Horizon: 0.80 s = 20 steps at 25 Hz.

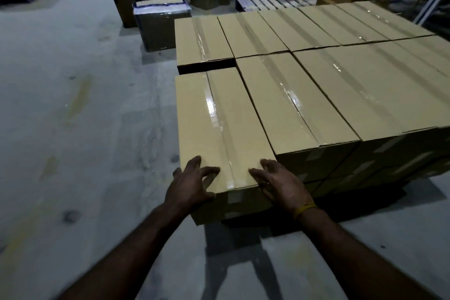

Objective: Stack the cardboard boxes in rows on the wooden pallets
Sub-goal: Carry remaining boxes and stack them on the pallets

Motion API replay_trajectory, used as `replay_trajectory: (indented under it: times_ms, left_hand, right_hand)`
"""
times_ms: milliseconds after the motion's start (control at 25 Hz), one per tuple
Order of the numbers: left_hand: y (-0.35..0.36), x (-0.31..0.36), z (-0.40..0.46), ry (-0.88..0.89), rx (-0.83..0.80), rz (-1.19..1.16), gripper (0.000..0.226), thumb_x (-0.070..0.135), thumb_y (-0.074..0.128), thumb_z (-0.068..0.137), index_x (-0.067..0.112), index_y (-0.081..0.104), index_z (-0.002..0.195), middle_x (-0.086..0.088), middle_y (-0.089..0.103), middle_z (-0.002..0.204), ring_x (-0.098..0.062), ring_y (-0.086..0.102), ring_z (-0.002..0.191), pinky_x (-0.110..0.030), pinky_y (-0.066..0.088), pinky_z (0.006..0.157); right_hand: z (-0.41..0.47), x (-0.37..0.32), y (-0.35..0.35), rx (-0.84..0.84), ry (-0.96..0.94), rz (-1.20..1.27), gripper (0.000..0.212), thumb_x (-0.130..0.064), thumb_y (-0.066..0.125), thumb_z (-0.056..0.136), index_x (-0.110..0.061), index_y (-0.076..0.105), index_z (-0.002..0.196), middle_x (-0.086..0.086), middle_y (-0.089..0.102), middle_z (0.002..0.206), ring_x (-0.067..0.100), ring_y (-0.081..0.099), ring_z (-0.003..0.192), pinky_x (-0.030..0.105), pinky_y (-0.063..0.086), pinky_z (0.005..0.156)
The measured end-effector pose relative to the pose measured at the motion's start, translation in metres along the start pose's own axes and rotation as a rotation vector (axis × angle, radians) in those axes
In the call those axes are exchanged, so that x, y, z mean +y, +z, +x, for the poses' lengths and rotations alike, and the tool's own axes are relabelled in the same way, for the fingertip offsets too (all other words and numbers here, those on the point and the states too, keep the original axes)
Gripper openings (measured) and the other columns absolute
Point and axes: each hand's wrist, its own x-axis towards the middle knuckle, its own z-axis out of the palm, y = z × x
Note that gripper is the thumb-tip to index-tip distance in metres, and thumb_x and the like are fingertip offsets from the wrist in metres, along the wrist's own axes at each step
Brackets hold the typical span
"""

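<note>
My left hand and right hand rest with fingers spread, grasping nothing, on the near end of the taped cardboard box at the stack's left corner, probably to nudge it flush against its neighbouring row.

Two hands; ten top-layer boxes.
</note>
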Motion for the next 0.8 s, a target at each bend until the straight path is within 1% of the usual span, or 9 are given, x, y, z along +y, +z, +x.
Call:
replay_trajectory:
  times_ms: [80,200,280,360,400,440,560,680,800]
  left_hand:
    - [-0.004,-0.005,0.011,0.013,0.003,0.003,0.077,0.048,0.078,0.076,0.051,0.039,0.142,-0.001,0.018,0.161,-0.032,0.032,0.141,-0.044,0.028,0.112]
    - [-0.013,-0.009,0.026,0.025,0.011,0.012,0.075,0.048,0.077,0.077,0.049,0.040,0.143,-0.001,0.018,0.162,-0.028,0.030,0.142,-0.044,0.025,0.114]
    - [-0.019,-0.010,0.037,0.030,0.016,0.012,0.075,0.048,0.077,0.077,0.049,0.040,0.143,-0.001,0.018,0.161,-0.028,0.030,0.143,-0.044,0.026,0.114]
    - [-0.023,-0.012,0.048,0.023,0.008,-0.003,0.075,0.047,0.077,0.077,0.050,0.041,0.142,-0.001,0.019,0.161,-0.030,0.031,0.142,-0.044,0.027,0.112]
    - [-0.025,-0.012,0.053,0.019,0.005,-0.009,0.075,0.046,0.078,0.076,0.050,0.041,0.142,-0.001,0.019,0.161,-0.031,0.031,0.141,-0.044,0.028,0.112]
    - [-0.028,-0.013,0.058,0.018,0.006,-0.011,0.075,0.045,0.078,0.076,0.050,0.041,0.142,-0.001,0.019,0.161,-0.031,0.032,0.141,-0.045,0.028,0.112]
    - [-0.034,-0.010,0.065,0.041,-0.007,0.002,0.075,0.043,0.078,0.077,0.046,0.042,0.143,-0.003,0.019,0.161,-0.025,0.030,0.143,-0.045,0.023,0.115]
    - [-0.039,-0.008,0.064,0.060,-0.028,0.016,0.075,0.042,0.077,0.078,0.044,0.042,0.144,-0.004,0.017,0.162,-0.022,0.028,0.144,-0.046,0.020,0.116]
    - [-0.041,-0.008,0.064,0.061,-0.043,0.014,0.074,0.044,0.077,0.079,0.043,0.043,0.144,-0.004,0.017,0.162,-0.021,0.027,0.144,-0.046,0.020,0.116]
  right_hand:
    - [0.011,0.004,0.003,0.028,0.012,-0.012,0.054,-0.016,0.062,0.093,-0.035,0.049,0.142,0.010,0.036,0.154,0.028,0.045,0.134,0.040,0.048,0.102]
    - [0.028,0.010,0.006,0.086,0.025,-0.068,0.063,-0.011,0.066,0.090,-0.040,0.046,0.142,0.009,0.039,0.152,0.028,0.047,0.132,0.038,0.047,0.103]
    - [0.039,0.014,0.007,0.104,0.044,-0.131,0.071,-0.006,0.065,0.089,-0.041,0.039,0.145,0.008,0.037,0.153,0.027,0.041,0.136,0.038,0.038,0.110]
    - [0.051,0.017,0.007,0.107,0.055,-0.200,0.076,-0.002,0.063,0.089,-0.041,0.033,0.148,0.007,0.034,0.155,0.025,0.034,0.140,0.040,0.025,0.117]
    - [0.056,0.018,0.006,0.103,0.050,-0.212,0.077,-0.001,0.063,0.089,-0.040,0.033,0.149,0.007,0.034,0.155,0.026,0.033,0.141,0.040,0.023,0.118]
    - [0.061,0.020,0.004,0.093,0.047,-0.199,0.079,0.000,0.064,0.088,-0.039,0.034,0.149,0.009,0.034,0.155,0.026,0.034,0.141,0.040,0.026,0.117]
    - [0.065,0.027,-0.001,0.064,0.034,-0.097,0.083,0.001,0.071,0.082,-0.037,0.038,0.148,0.012,0.034,0.155,0.030,0.041,0.136,0.042,0.043,0.108]
    - [0.062,0.033,-0.002,0.062,0.032,-0.033,0.068,-0.004,0.062,0.090,-0.035,0.042,0.147,0.011,0.032,0.156,0.030,0.040,0.137,0.043,0.045,0.106]
    - [0.062,0.038,0.000,0.088,0.039,-0.002,0.059,-0.008,0.060,0.094,-0.035,0.047,0.144,0.008,0.035,0.155,0.026,0.043,0.135,0.035,0.044,0.105]
